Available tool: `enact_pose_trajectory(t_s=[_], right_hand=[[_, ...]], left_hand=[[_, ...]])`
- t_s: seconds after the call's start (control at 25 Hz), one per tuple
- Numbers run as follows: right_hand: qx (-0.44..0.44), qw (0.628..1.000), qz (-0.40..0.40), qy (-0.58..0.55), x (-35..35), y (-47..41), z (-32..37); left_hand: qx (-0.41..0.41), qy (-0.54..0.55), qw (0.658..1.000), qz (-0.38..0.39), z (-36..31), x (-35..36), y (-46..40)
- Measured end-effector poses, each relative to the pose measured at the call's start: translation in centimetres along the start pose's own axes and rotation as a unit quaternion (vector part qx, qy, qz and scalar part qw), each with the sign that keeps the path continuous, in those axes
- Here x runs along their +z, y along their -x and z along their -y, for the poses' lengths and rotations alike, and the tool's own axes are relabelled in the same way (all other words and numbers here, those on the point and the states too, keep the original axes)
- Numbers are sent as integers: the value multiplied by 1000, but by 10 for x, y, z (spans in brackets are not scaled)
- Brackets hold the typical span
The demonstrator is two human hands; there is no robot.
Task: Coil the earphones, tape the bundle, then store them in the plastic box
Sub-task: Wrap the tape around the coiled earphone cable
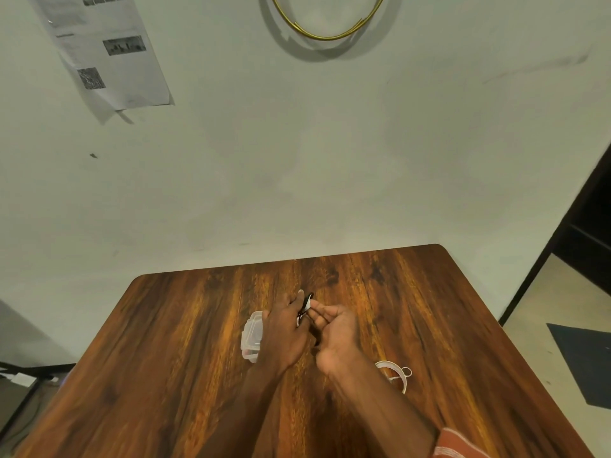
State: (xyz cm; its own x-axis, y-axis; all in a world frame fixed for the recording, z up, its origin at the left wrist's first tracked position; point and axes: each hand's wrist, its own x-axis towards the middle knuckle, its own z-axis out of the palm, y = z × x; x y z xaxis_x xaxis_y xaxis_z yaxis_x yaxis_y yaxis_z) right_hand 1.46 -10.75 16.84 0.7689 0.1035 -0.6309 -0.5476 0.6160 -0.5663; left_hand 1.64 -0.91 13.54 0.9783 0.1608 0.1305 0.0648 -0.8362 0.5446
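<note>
Both hands meet over the middle of the wooden table (172, 352). My left hand (282, 335) grips a small bundle of black earphones (305, 305), most of it hidden in the fingers. My right hand (334, 328) pinches a strip of white tape (307, 305) that lies against the bundle. A clear plastic box (253, 337) sits on the table just left of my left hand, which partly covers it. I cannot tell whether its lid is on. A roll of white tape (395, 375) lies on the table behind my right forearm.
The table stands against a pale wall. A printed paper sheet (105, 51) and a gold ring (327, 28) hang on that wall. A dark doorway (582, 246) and a dark floor mat (585, 361) are to the right, past the table's edge.
</note>
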Motion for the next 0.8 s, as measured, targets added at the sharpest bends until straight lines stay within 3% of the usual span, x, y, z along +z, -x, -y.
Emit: enact_pose_trajectory(t_s=[0.24,0.56,0.8], right_hand=[[-16,998,1,53,-4,10,4],[-100,986,-36,125,-11,-14,-4],[-129,984,-54,112,-12,-20,-7]], left_hand=[[-34,110,993,15,-5,0,5],[-46,196,978,48,-10,-1,5],[-88,333,936,74,-11,-11,2]])
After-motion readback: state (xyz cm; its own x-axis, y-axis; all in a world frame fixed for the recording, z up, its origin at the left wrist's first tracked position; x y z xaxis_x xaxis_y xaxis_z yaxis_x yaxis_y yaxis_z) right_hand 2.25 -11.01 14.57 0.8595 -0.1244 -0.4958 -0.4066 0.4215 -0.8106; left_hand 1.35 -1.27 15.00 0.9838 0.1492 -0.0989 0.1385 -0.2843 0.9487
